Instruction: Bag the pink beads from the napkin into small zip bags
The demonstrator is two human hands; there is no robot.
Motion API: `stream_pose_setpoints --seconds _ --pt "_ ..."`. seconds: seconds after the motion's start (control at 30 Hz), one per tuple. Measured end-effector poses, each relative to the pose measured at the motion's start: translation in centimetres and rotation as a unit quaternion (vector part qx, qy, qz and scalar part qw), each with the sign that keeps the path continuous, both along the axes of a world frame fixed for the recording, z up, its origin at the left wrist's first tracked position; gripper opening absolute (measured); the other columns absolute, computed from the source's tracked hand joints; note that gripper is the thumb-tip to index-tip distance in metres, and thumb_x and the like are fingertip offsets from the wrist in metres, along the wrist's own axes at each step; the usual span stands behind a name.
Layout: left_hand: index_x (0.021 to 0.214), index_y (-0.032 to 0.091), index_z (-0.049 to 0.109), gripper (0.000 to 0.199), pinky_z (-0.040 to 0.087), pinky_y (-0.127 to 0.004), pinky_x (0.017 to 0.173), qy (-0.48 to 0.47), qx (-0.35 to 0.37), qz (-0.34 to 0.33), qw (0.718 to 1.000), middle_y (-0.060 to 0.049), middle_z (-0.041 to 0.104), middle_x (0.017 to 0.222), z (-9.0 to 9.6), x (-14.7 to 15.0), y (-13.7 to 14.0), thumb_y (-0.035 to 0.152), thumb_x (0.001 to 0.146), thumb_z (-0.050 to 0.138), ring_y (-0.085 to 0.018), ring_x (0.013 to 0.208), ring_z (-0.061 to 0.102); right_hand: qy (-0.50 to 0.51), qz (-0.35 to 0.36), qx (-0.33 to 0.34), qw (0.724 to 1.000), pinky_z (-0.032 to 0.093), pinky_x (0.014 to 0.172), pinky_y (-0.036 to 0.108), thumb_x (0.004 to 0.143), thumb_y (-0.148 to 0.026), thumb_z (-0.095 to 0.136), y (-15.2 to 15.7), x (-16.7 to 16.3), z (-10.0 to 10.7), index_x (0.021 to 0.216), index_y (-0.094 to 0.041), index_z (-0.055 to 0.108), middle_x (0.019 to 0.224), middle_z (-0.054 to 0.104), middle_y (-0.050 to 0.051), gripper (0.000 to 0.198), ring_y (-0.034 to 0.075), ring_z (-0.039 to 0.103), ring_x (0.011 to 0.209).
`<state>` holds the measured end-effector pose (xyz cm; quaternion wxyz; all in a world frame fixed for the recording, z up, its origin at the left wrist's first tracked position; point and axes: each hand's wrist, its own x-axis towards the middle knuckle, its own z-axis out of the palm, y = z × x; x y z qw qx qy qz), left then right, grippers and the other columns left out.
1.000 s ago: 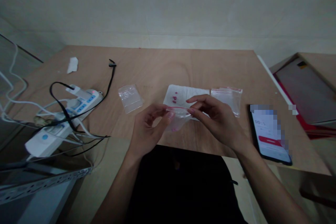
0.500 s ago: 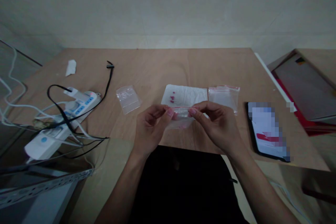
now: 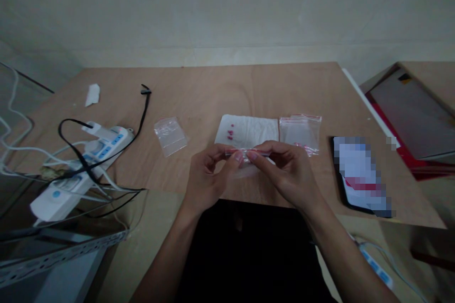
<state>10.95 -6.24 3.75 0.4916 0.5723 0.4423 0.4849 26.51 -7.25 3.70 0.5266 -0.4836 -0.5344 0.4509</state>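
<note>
Zip bag point(image 3: 245, 171) is over the table point(image 3: 202, 94) near its front edge, red-lined top pinched by left hand point(image 3: 209, 177) and right hand point(image 3: 293, 175), thumbs nearly touching; its contents are unclear. Toward the right edge, clear bags point(image 3: 300, 130) show pink bits point(image 3: 302, 146) at their lower end.

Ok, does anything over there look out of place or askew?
Mainly the white, blue-socketed plastic power strip: tangled black and white cables cross it, and its near end seems to jut past the edge of the light-brown wooden table.
</note>
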Motion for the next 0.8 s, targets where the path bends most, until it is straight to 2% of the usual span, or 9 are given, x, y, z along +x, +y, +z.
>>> stream_pose_setpoints --seconds 0.1,0.27,0.43,0.53,0.63,0.7,0.8 --pt "0.078 0.017 0.074 0.007 0.055 -0.021 0.066 0.026 0.007 -0.019 0.999 -0.003 0.077 0.076 0.0 -0.2 0.1 0.024 0.075 0.075 -0.013 0.068 0.070 0.000 0.000 0.001 1.000 0.051 0.058 0.027 0.075 -0.032 0.074 -0.1 0.1 -0.2 0.073 -0.020 0.076 0.069 0.074 0.003 0.012 0.015 0.065 0.063" --pt "0.075 0.018 0.073 0.005 0.053 -0.020 0.065 0.080 0.056 0.003 0.995 -0.001 0.076 0.072 -0.3 0.3 -0.1 0.022 0.078 0.072 -0.012 0.066 0.070 0.039 -0.011 -0.005 0.999 0.055 0.062 0.027 0.076 -0.037 0.075 -0.7 0.3 -0.7 0.069 -0.023 0.076 0.068 0.075 0.001 0.016 0.016 0.069 0.064" --pt "0.077 0.018 0.071 0.011 0.053 -0.021 0.063 0.171 0.112 -0.002 0.979 0.000 0.075 0.073 -0.3 0.6 -0.4 0.026 0.082 0.067 -0.012 0.065 0.069 -0.048 -0.040 0.016 0.998 0.055 0.063 0.025 0.078 -0.025 0.072 -1.9 0.6 0.1 0.075 -0.022 0.076 0.073 0.076 0.001 0.006 0.015 0.070 0.066" --pt "0.079 0.019 0.072 0.024 0.056 -0.024 0.067 0.218 0.132 -0.015 0.967 -0.001 0.077 0.077 -1.1 -0.6 0.6 0.034 0.090 0.058 -0.014 0.069 0.071 -0.069 -0.083 0.020 0.994 0.051 0.052 0.021 0.079 -0.024 0.069 -1.8 2.1 1.2 0.074 -0.021 0.074 0.067 0.073 0.000 0.008 0.011 0.064 0.055" --pt "0.100 0.015 0.072 0.029 0.055 -0.036 0.090 0.320 0.220 0.012 0.921 -0.009 0.076 0.100 -3.3 -2.6 2.0 0.033 0.094 0.049 -0.021 0.096 0.071 -0.064 -0.177 0.009 0.982 0.043 0.041 0.021 0.076 -0.026 0.070 0.0 5.5 1.3 0.083 -0.021 0.071 0.057 0.066 -0.003 0.008 0.009 0.054 0.042" --pt "0.114 0.011 0.067 0.035 0.050 -0.044 0.101 0.399 0.245 -0.011 0.884 -0.014 0.071 0.118 -5.1 -3.9 2.5 0.030 0.096 0.045 -0.025 0.112 0.066 -0.087 -0.214 -0.016 0.973 0.040 0.039 0.022 0.073 -0.027 0.072 2.0 8.3 0.5 0.097 -0.021 0.069 0.055 0.063 -0.004 0.025 0.010 0.050 0.038" --pt "0.123 0.011 0.063 0.037 0.042 -0.050 0.110 0.472 0.263 -0.046 0.840 -0.015 0.063 0.131 -6.9 -5.1 2.2 0.028 0.097 0.043 -0.027 0.126 0.056 -0.190 -0.202 -0.036 0.960 0.040 0.041 0.026 0.071 -0.027 0.072 4.9 11.7 -1.8 0.096 -0.017 0.068 0.058 0.064 0.000 0.028 0.013 0.052 0.042"
